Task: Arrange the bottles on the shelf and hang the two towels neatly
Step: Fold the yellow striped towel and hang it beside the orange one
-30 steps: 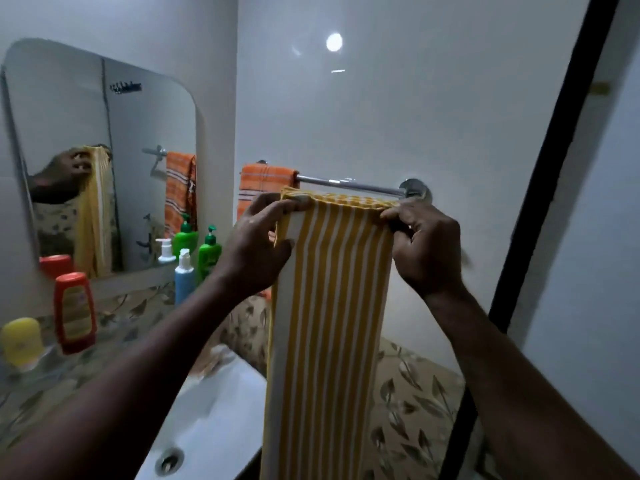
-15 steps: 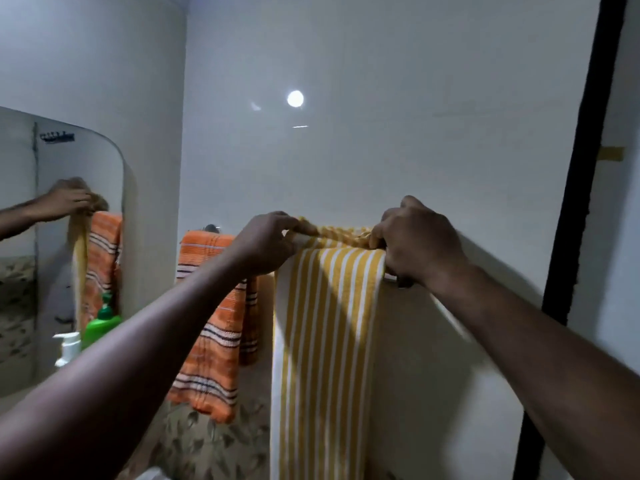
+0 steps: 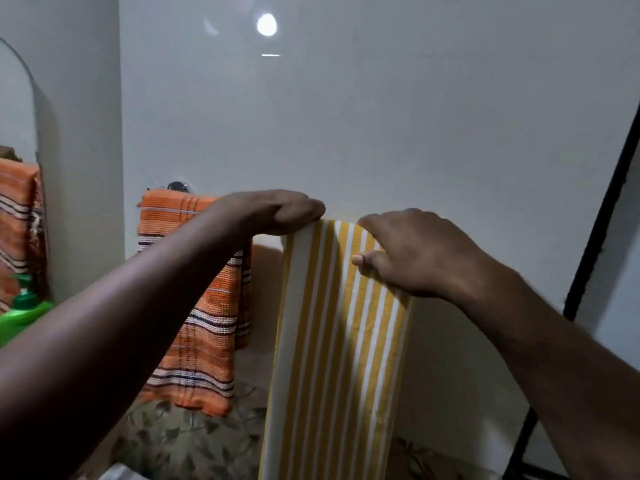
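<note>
A yellow-and-white striped towel hangs down the wall, draped over a rail that it hides. My left hand grips its top left corner with fingers curled over the edge. My right hand holds the top right part, thumb on the front and fingers over the top. An orange striped towel hangs on the same rail just to the left, below the chrome rail bracket. A green bottle shows at the far left edge; the other bottles are out of view.
A mirror on the left wall reflects the orange towel. Leaf-patterned tiles run below the towels. A black door frame stands at the right. The wall above the rail is bare white.
The bunched top of the yellow towel now lies flat over the rail. My right hand has slid down onto the towel's front, and my view has moved closer.
</note>
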The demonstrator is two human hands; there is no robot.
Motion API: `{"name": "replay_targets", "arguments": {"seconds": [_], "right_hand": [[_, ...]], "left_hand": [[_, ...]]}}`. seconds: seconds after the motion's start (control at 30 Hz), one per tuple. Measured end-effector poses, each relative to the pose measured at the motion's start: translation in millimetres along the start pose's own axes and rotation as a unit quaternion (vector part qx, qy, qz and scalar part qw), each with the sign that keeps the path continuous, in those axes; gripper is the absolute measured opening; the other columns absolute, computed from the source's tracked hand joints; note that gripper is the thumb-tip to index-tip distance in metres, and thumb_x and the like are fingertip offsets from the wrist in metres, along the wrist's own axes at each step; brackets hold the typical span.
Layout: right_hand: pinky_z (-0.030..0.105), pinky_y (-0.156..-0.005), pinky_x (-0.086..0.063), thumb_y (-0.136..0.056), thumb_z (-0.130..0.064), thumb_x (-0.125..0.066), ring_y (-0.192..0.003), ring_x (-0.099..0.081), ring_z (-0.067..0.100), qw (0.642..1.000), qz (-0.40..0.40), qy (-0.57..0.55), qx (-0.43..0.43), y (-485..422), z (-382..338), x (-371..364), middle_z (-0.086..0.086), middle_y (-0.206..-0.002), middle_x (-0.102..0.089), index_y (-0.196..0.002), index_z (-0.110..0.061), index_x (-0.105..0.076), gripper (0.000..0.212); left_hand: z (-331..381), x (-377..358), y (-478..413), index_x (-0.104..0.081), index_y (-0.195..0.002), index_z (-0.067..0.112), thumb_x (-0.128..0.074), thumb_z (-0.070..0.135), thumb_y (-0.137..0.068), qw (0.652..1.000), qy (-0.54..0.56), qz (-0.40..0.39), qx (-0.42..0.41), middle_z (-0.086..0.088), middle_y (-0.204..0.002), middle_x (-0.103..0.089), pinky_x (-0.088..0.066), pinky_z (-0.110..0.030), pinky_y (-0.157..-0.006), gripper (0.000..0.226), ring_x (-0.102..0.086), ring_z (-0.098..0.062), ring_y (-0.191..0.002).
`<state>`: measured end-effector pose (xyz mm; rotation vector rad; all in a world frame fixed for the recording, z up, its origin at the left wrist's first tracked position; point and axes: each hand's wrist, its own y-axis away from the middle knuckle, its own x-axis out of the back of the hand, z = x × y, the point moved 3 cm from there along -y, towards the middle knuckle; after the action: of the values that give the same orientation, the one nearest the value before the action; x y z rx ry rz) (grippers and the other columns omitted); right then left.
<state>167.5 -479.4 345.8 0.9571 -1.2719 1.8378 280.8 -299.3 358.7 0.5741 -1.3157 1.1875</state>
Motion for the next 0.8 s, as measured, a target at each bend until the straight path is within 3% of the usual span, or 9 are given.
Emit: {"name": "replay_targets", "arguments": {"seconds": [0.1, 0.17, 0.23, 0.43, 0.5, 0.57, 0.63, 0.7, 0.8], "right_hand": [[0.046, -0.088, -0.055, -0.088, -0.08, -0.053, -0.11, -0.064, 0.025, 0.998, -0.006, 0.05, -0.024, -0.2, -5.0, -8.4, -0.004, -0.129, -0.066, -0.136, -0.029, -0.049, 0.07], [0.044, -0.084, -0.055, -0.082, -0.086, -0.054, -0.103, -0.064, 0.026, 0.997, -0.018, 0.07, -0.036, -3.9, -3.2, -9.2, -0.002, -0.123, -0.067, -0.131, -0.027, -0.05, 0.077], [0.041, -0.078, -0.05, -0.08, -0.087, -0.056, -0.101, -0.062, 0.028, 0.996, -0.034, 0.072, -0.048, -10.0, -1.1, -6.8, 0.003, -0.12, -0.066, -0.126, -0.025, -0.051, 0.077], [0.04, -0.076, -0.042, -0.078, -0.087, -0.059, -0.107, -0.062, 0.035, 0.997, -0.018, 0.055, -0.044, -12.0, 1.9, -9.6, 0.009, -0.124, -0.066, -0.131, -0.021, -0.052, 0.085], [0.04, -0.077, -0.042, -0.077, -0.087, -0.06, -0.108, -0.062, 0.036, 0.997, -0.011, 0.051, -0.048, -12.3, 1.6, -12.6, 0.01, -0.125, -0.066, -0.133, -0.021, -0.053, 0.087], [0.04, -0.077, -0.042, -0.077, -0.087, -0.06, -0.11, -0.061, 0.036, 0.998, -0.006, 0.049, -0.049, -12.9, 0.8, -14.0, 0.011, -0.125, -0.066, -0.135, -0.021, -0.053, 0.089], [0.04, -0.077, -0.043, -0.077, -0.088, -0.06, -0.108, -0.06, 0.035, 0.998, -0.002, 0.047, -0.05, -12.2, 0.4, -13.5, 0.01, -0.124, -0.066, -0.137, -0.021, -0.053, 0.09], [0.04, -0.076, -0.043, -0.077, -0.087, -0.06, -0.105, -0.059, 0.033, 0.998, 0.001, 0.044, -0.05, -11.7, 1.0, -14.6, 0.01, -0.124, -0.065, -0.14, -0.021, -0.052, 0.091], [0.039, -0.076, -0.043, -0.077, -0.087, -0.061, -0.096, -0.052, 0.027, 0.998, 0.007, 0.04, -0.05, -11.9, 1.3, -16.3, 0.009, -0.123, -0.065, -0.141, -0.021, -0.05, 0.093]], "left_hand": [[7.8, -5.1, 8.3, -0.065, -0.115, 0.02, -0.027, 0.04, -0.105, 0.973, -0.173, 0.14, -0.06, -0.014, -0.121, -0.061, -0.042, -0.047, -0.091, 0.045, -0.054, -0.033, -0.113], [14.9, -15.0, 25.4, -0.065, -0.116, 0.018, -0.033, 0.036, -0.107, 0.94, -0.124, 0.281, -0.15, -0.01, -0.112, -0.067, -0.041, -0.041, -0.081, 0.039, -0.059, -0.032, -0.104], [13.0, -24.3, 36.9, -0.069, -0.109, 0.017, -0.041, 0.035, -0.105, 0.922, -0.042, 0.325, -0.206, -0.008, -0.103, -0.072, -0.044, -0.037, -0.075, 0.033, -0.063, -0.03, -0.095], [-13.5, -70.6, 80.7, -0.068, -0.114, 0.012, -0.069, 0.022, -0.095, 0.848, 0.128, 0.491, -0.15, -0.008, -0.11, -0.064, -0.042, -0.024, -0.076, 0.021, -0.059, -0.021, -0.097], [-18.3, -92.4, 88.1, -0.059, -0.112, 0.014, -0.075, 0.032, -0.094, 0.842, 0.28, 0.454, -0.081, -0.003, -0.108, -0.063, -0.05, -0.022, -0.074, 0.029, -0.062, -0.015, -0.09], [-22.0, -110.4, 82.5, -0.056, -0.115, 0.014, -0.073, 0.045, -0.095, 0.834, 0.45, 0.32, 0.016, 0.0, -0.111, -0.066, -0.056, -0.026, -0.087, 0.041, -0.067, -0.011, -0.099], [-19.4, -124.7, 76.7, -0.062, -0.121, 0.013, -0.068, 0.05, -0.098, 0.781, 0.597, 0.174, 0.059, -0.002, -0.116, -0.074, -0.057, -0.039, -0.1, 0.045, -0.071, -0.016, -0.108], [-17.5, -129.9, 74.7, -0.064, -0.125, 0.013, -0.065, 0.045, -0.101, 0.74, 0.657, 0.127, 0.059, -0.003, -0.116, -0.078, -0.059, -0.041, -0.096, 0.04, -0.075, -0.019, -0.107], [-21.4, -129.8, 72.8, -0.063, -0.132, 0.009, -0.06, 0.032, -0.105, 0.719, 0.689, 0.086, 0.014, -0.008, -0.123, -0.076, -0.061, -0.04, -0.094, 0.035, -0.074, -0.024, -0.112]]}}
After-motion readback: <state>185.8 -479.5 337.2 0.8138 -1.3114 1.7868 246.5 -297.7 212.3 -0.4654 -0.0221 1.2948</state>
